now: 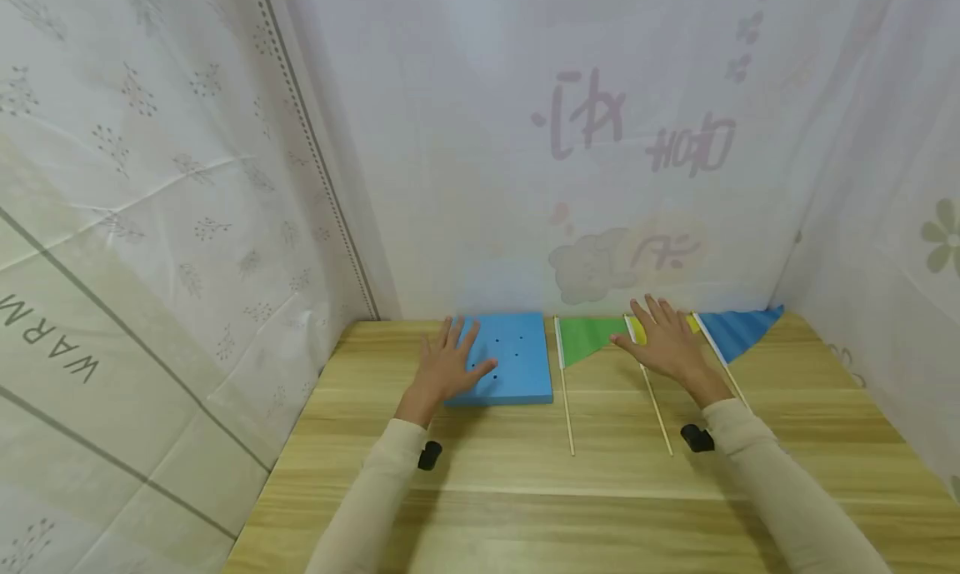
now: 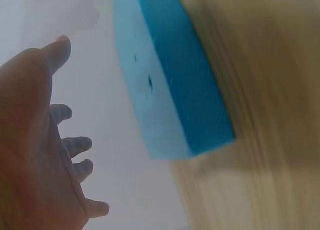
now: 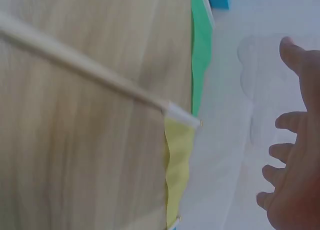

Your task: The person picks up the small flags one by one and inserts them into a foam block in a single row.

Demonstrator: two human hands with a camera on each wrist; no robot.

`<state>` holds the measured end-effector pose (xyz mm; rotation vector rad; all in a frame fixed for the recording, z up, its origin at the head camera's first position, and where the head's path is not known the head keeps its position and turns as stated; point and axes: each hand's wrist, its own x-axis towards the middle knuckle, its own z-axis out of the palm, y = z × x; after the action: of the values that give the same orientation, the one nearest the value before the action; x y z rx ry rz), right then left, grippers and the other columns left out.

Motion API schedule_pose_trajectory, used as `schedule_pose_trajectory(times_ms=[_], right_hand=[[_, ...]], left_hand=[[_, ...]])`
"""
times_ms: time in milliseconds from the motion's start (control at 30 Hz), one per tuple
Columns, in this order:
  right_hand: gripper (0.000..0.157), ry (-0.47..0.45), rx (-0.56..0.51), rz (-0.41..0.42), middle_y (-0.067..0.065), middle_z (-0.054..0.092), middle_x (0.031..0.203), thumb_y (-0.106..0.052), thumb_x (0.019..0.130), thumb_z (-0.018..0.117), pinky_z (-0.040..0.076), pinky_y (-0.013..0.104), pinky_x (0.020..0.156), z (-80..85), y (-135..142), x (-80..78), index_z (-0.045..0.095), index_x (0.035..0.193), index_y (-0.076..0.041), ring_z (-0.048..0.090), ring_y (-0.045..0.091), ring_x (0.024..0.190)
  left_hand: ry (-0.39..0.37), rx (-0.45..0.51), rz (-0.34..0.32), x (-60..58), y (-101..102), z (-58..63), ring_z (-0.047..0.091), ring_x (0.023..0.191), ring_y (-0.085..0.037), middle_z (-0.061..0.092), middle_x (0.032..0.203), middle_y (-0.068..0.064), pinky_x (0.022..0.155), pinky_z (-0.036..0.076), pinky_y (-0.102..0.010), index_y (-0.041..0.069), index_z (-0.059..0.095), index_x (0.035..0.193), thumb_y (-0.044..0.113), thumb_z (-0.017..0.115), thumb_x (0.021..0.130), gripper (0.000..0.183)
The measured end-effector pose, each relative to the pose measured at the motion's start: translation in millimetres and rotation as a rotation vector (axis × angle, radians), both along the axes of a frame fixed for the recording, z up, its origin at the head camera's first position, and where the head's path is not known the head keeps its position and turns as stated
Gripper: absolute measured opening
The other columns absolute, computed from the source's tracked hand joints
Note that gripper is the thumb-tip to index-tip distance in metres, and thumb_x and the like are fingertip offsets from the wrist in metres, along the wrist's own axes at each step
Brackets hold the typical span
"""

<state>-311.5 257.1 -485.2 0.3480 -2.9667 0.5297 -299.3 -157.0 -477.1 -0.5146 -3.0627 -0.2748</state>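
My left hand (image 1: 444, 369) hovers with spread fingers above the left side of a blue foam block (image 1: 521, 374). Several small dark holes dot the block's top, and its thick edge shows in the left wrist view. Over the yellow flag (image 1: 639, 332) my right hand (image 1: 667, 345) is held with fingers apart, touching nothing that I can see; it covers part of that flag. To its left lies a green flag (image 1: 585, 339) on a thin stick, and to its right a blue flag (image 1: 738, 331), its stick partly hidden by the wrist.
All of this lies along the back of a wooden table (image 1: 525, 524). A pale printed curtain (image 1: 465, 182) hangs right behind the table's far edge, and patterned cloth (image 1: 187, 224) hangs on the left. Black wrist cameras (image 1: 697, 438) sit at both cuffs.
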Motion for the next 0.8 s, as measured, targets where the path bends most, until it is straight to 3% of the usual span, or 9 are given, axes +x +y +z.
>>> schedule_pose_trajectory(times_ms=[167, 333, 433, 533, 667, 800], right_hand=[[0.086, 0.047, -0.073, 0.030, 0.032, 0.037, 0.166, -0.056, 0.106, 0.060, 0.030, 0.074, 0.121, -9.5, -25, 4.6, 0.037, 0.164, 0.003, 0.035, 0.057, 0.151], [0.074, 0.023, -0.142, 0.050, 0.032, 0.055, 0.152, -0.046, 0.106, 0.064, 0.041, 0.073, 0.113, -18.8, -49, 8.2, 0.049, 0.156, 0.007, 0.050, 0.058, 0.139], [0.064, -0.026, -0.187, 0.064, 0.029, 0.066, 0.139, -0.041, 0.107, 0.065, 0.052, 0.067, 0.104, -25.4, -61, 9.7, 0.056, 0.149, 0.007, 0.063, 0.051, 0.125], [0.050, -0.068, -0.218, 0.066, 0.022, 0.074, 0.121, -0.035, 0.107, 0.066, 0.061, 0.054, 0.089, -33.6, -70, 10.7, 0.065, 0.136, 0.005, 0.073, 0.036, 0.103], [0.029, -0.096, -0.211, 0.061, 0.010, 0.073, 0.095, -0.031, 0.106, 0.068, 0.053, 0.037, 0.067, -42.1, -82, 14.3, 0.070, 0.106, -0.002, 0.063, 0.019, 0.074], [0.033, -0.131, -0.170, 0.023, 0.003, 0.065, 0.081, -0.038, 0.107, 0.066, 0.042, 0.030, 0.057, -47.8, -93, 19.0, 0.066, 0.088, -0.011, 0.053, 0.016, 0.066]], left_hand=[[0.033, 0.003, -0.041, 10.0, 11, -8.4, 0.016, 0.166, -0.040, 0.024, 0.177, -0.015, 0.126, 0.016, -0.077, 0.018, 0.029, 0.171, 0.065, 0.051, 0.106, 0.083], [0.036, 0.035, -0.065, 20.9, 21, -20.4, 0.024, 0.164, -0.041, 0.030, 0.175, -0.017, 0.126, 0.017, -0.076, 0.015, 0.035, 0.169, 0.058, 0.054, 0.108, 0.077], [0.023, 0.026, -0.061, 25.9, 26, -28.8, 0.024, 0.164, -0.040, 0.031, 0.175, -0.016, 0.127, 0.018, -0.075, 0.016, 0.036, 0.168, 0.054, 0.050, 0.111, 0.071], [0.010, 0.021, -0.053, 29.4, 29, -36.0, 0.025, 0.164, -0.039, 0.031, 0.175, -0.014, 0.126, 0.021, -0.074, 0.018, 0.038, 0.168, 0.053, 0.047, 0.112, 0.066], [-0.013, 0.026, -0.047, 32.5, 32, -43.5, 0.025, 0.164, -0.038, 0.031, 0.175, -0.013, 0.127, 0.021, -0.074, 0.020, 0.039, 0.168, 0.053, 0.046, 0.113, 0.064], [-0.024, 0.023, -0.049, 35.0, 35, -47.6, 0.026, 0.164, -0.037, 0.029, 0.176, -0.012, 0.127, 0.020, -0.073, 0.023, 0.039, 0.167, 0.054, 0.046, 0.112, 0.064]])
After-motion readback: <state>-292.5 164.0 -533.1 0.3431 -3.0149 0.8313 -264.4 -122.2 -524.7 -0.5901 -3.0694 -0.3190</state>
